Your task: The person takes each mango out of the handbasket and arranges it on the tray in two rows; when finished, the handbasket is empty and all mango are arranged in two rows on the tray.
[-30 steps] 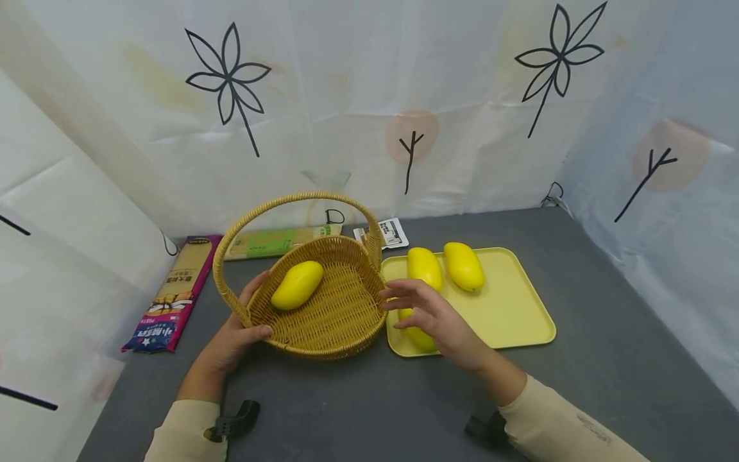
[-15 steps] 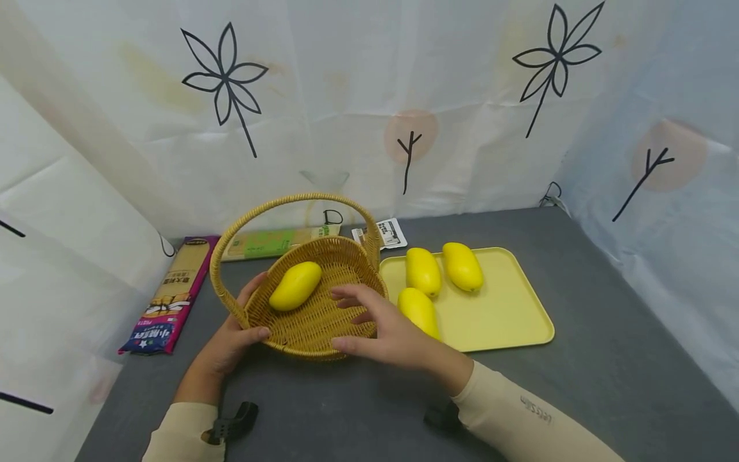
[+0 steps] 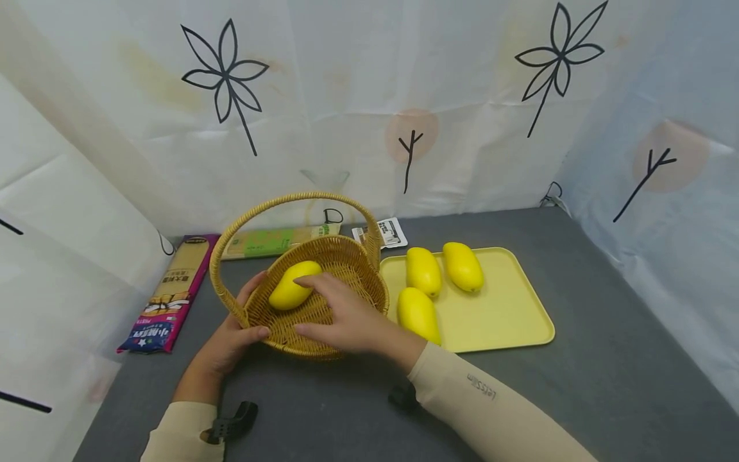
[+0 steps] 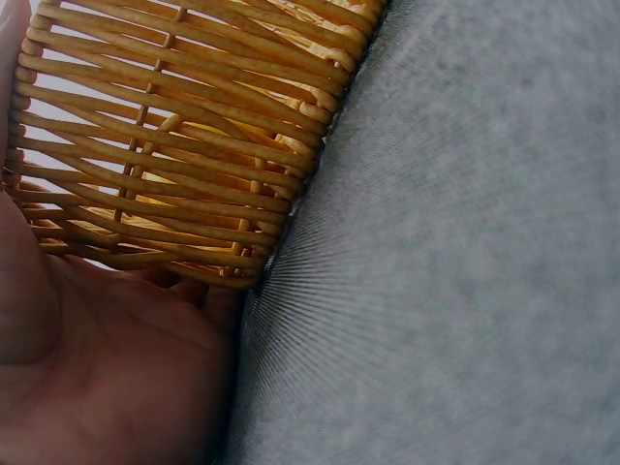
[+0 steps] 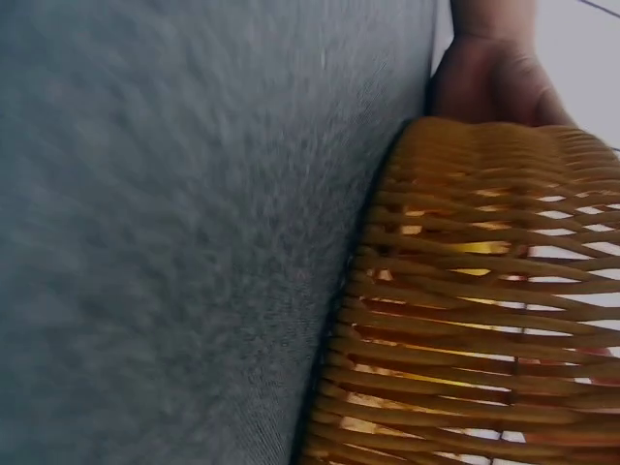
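A woven wicker basket (image 3: 346, 282) with a tall arched handle stands on the grey table, and one yellow mango (image 3: 288, 292) lies inside at its left. My left hand (image 3: 233, 337) grips the basket's left side, thumb over the rim and fingers behind the wall; the left wrist view shows the palm against the weave (image 4: 184, 145). Over the basket's front, my right hand (image 3: 346, 317) reaches in with thumb and fingers apart, its fingertips overlapping the mango's right end. Only the basket's outer wall (image 5: 465, 320) shows in the right wrist view.
Right of the basket, a yellow tray (image 3: 502, 314) carries three mangoes (image 3: 424, 273). A pasta packet (image 3: 173, 295) lies at the left, a green packet (image 3: 271, 242) behind the basket, and a small white sachet (image 3: 392, 233) beside it. White printed curtains stand behind and on both sides.
My right hand has moved left from the tray's edge, across the basket's rim and in over the mango. The left hand and the basket have stayed in place.
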A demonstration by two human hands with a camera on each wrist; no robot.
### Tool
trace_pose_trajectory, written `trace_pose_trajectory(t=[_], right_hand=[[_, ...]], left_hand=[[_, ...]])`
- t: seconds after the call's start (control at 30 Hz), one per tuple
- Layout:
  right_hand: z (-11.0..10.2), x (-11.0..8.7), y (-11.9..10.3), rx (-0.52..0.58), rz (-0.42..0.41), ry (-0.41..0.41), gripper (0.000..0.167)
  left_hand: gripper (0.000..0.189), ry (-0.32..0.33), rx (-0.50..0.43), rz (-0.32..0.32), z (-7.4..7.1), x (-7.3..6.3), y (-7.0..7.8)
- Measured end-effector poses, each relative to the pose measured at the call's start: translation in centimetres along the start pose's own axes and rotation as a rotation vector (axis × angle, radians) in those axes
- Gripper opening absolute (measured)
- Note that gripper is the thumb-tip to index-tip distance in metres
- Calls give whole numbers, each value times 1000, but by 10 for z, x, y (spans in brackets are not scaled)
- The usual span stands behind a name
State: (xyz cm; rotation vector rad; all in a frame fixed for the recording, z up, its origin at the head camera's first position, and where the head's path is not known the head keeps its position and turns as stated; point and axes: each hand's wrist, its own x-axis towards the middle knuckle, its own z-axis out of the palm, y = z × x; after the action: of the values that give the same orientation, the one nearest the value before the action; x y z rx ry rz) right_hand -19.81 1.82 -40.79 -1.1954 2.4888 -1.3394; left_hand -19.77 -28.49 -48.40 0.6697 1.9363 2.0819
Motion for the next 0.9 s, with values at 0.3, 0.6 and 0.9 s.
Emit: trace_pose_trajectory(t=[0.3,0.6,0.9], right_hand=[[15,24,4,-265,8,-70,74],[29,40,10,-522,35,-130,78],[36,44,15,-622,156,-259,88]], left_hand=[[99,-7,14,-6,-1,0,-2],[98,-3,16,8,0,-1,0],[98,-2,13,9,-1,0,0]])
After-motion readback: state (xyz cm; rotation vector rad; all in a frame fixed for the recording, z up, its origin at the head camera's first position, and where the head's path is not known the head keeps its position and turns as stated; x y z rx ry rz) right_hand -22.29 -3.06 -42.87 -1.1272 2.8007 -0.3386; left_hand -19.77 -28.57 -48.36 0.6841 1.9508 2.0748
